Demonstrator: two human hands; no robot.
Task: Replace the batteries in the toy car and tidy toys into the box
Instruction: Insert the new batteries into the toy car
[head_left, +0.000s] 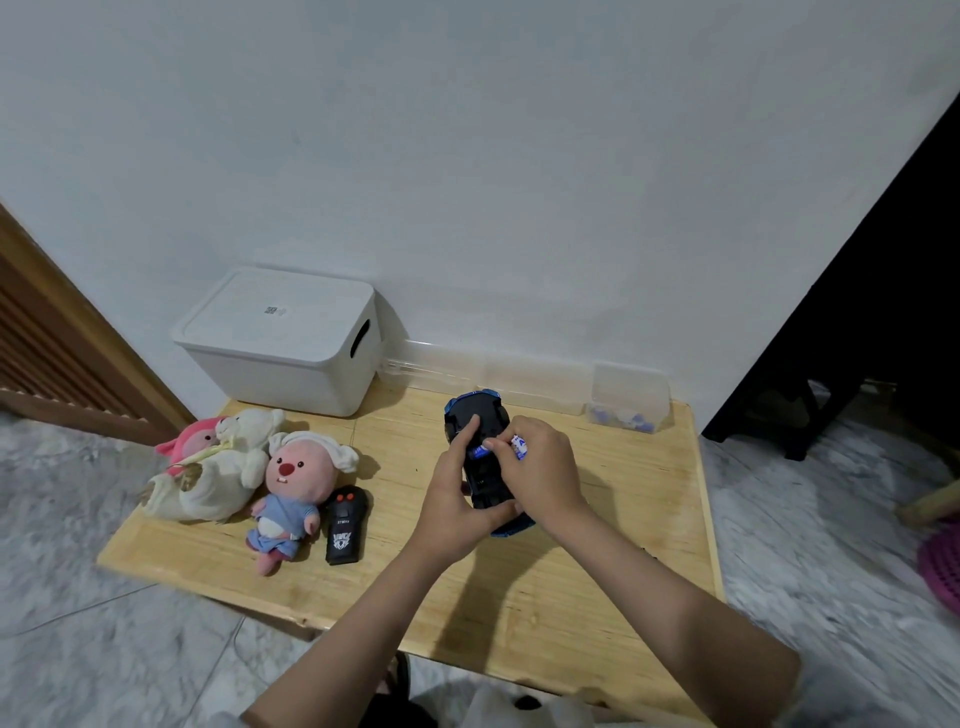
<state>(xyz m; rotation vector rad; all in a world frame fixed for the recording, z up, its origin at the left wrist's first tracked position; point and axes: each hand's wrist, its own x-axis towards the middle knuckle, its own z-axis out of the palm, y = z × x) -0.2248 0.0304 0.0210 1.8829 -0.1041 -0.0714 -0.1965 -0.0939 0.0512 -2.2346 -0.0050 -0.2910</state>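
The left hand (451, 499) is wrapped round the upturned blue toy car (480, 457) above the wooden table (597, 545), forefinger stretched along its black underside, while the right hand (540, 467) pinches what looks like a small battery (519, 447) against it.

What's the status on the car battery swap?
Left hand gripping upturned toy car, index finger on its underside. Right hand pinching a battery at the compartment. White box lid on; nothing in the way.
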